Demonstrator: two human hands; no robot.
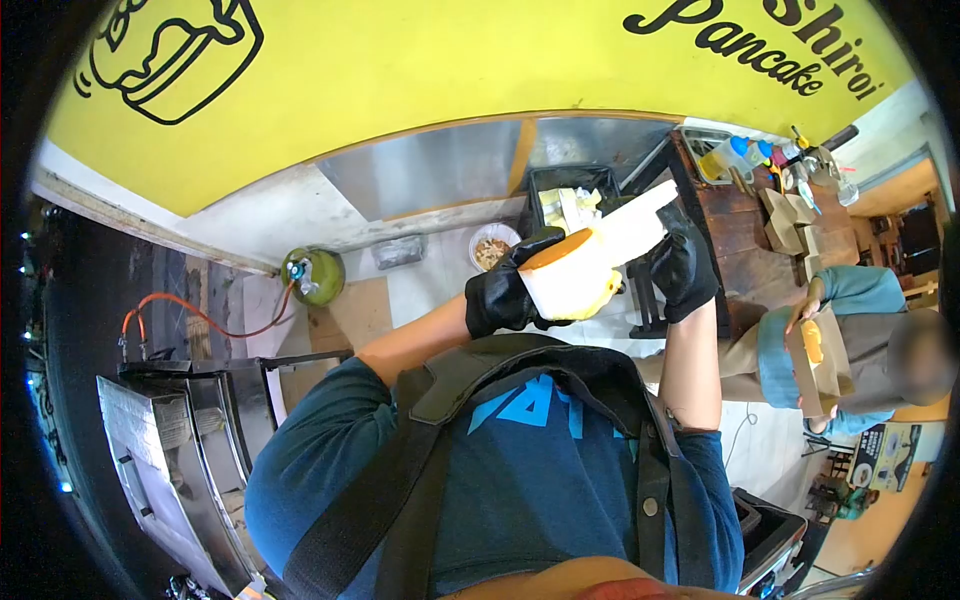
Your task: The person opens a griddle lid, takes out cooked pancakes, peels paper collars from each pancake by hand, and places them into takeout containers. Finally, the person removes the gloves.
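Now pancake (563, 249) in gloved L hand (512, 287)

Illumination is bright and mostly even across the far yellow wall (400, 90). The left side is dim, with small points of light (66, 487) against near-black. Highlights on the white wrapper (570, 290) are almost washed out; surface detail in the black gloves (690, 265) is low. The far metal panels (430, 180) return soft, diffuse reflections. Wide-angle distortion bows straight edges; black vignetting encloses the corners. The head of the person (880, 360) at right is blurred.
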